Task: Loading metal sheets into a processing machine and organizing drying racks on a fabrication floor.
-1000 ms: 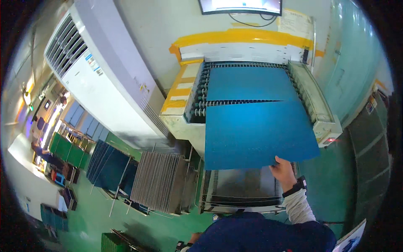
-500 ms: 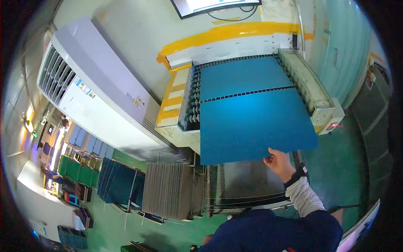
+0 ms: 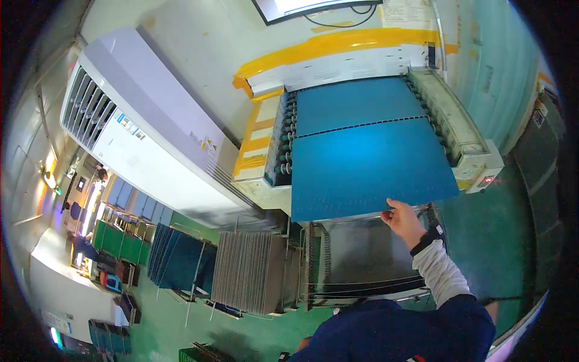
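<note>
A flat blue panel [image 3: 371, 166] lies on the roller conveyor of a machine, its near edge sticking out over the front. My right hand [image 3: 403, 222] is closed on that near edge, right of its middle, with the thumb on top; the other fingers are partly hidden. Farther in, a second blue panel [image 3: 356, 105] rests flat on the rollers, with a narrow gap between the two. Only a bit of my left forearm [image 3: 303, 344] shows at the lower edge; the left hand is out of the picture.
Black rollers [image 3: 286, 142] line the conveyor beside a yellow-taped side wall [image 3: 256, 136]. A tall white air conditioner [image 3: 163, 133] stands left. Racks hold brown upright panels [image 3: 247, 271] and dark blue panels [image 3: 181, 256]. Below the conveyor is a metal-framed rack [image 3: 362, 256].
Both blue panels have slid farther into the machine, away from me. My right hand has moved forward with the near panel's edge. The view has shifted slightly.
</note>
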`<state>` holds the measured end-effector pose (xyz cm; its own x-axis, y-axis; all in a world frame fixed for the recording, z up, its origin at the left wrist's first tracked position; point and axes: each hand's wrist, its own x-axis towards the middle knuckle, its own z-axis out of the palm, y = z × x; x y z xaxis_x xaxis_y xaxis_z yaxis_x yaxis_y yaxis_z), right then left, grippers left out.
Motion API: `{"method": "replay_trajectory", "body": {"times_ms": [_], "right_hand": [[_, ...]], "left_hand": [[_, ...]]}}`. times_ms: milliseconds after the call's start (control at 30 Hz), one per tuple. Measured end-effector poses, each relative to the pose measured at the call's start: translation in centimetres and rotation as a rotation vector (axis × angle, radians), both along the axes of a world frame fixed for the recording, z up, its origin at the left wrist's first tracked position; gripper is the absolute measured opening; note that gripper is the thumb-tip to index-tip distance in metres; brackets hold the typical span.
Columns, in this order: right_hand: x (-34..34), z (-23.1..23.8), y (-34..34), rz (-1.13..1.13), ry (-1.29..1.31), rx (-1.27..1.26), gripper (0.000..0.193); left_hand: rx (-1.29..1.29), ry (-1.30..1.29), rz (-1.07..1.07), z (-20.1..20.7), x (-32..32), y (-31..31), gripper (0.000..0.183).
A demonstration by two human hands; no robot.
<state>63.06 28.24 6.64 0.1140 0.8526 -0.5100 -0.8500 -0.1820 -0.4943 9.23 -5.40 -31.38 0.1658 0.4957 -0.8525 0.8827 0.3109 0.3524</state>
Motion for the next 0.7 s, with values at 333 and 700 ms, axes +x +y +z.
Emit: {"method": "replay_trajectory", "body": {"times_ms": [333,700], "right_hand": [[0.9,-0.6,2.6,0.001,-0.004,-0.022,0.022],[2.1,-1.6,4.8,-0.038,-0.026,-0.002,0.027]], "left_hand": [[-0.055,-0.007,-0.028,0.2,-0.1,-0.8,0.057],[0.12,-0.124,0.235,2.1,1.4,-1.4,0.058]]}}
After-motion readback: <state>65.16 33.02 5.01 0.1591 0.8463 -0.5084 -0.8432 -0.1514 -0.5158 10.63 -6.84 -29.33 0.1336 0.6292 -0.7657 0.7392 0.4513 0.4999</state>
